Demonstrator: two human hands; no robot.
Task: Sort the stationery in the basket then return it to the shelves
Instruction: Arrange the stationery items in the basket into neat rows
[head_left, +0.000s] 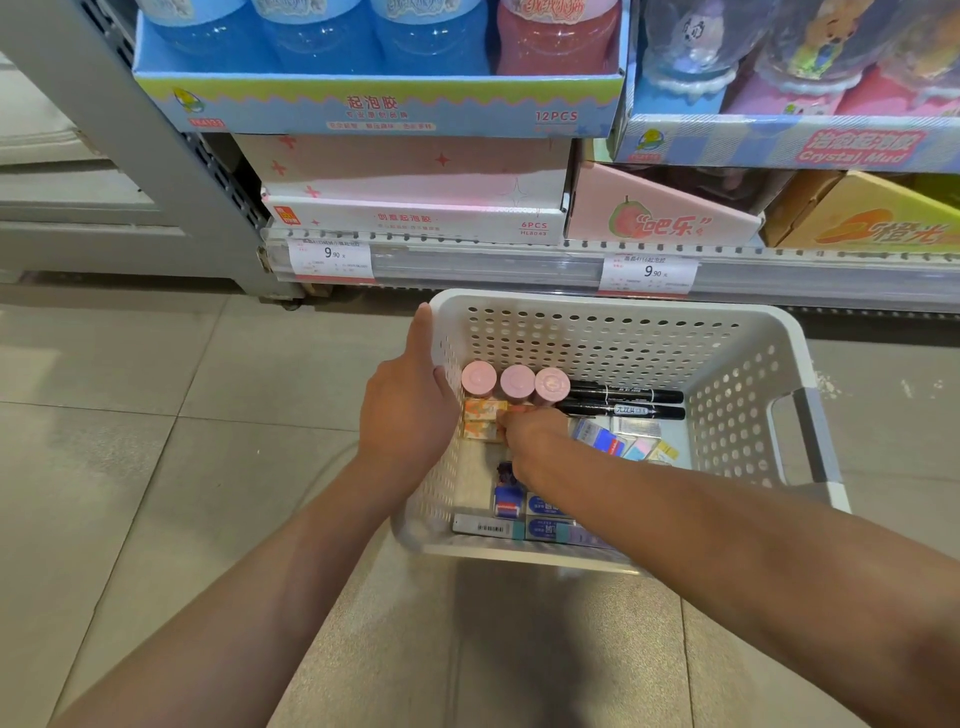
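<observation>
Our right hand (530, 431) pinches a small orange box (484, 409) inside the basket (810, 353); our left hand (410, 410) grips its left rim.

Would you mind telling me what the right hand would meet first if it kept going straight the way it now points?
Most likely the orange-patterned small boxes by the basket's left wall: the right hand points left and away, fingertips already at them. Beyond stand the pink-capped tubes. Depth is hard to judge.

Floor (130, 441): large pale grey tiles, thin grout lines. Grey metal shelving upright (156, 156) at left. Shelf edge rail (493, 265) carries two price tags (330, 254). Boxed goods stacked above. Lighting even, soft.
</observation>
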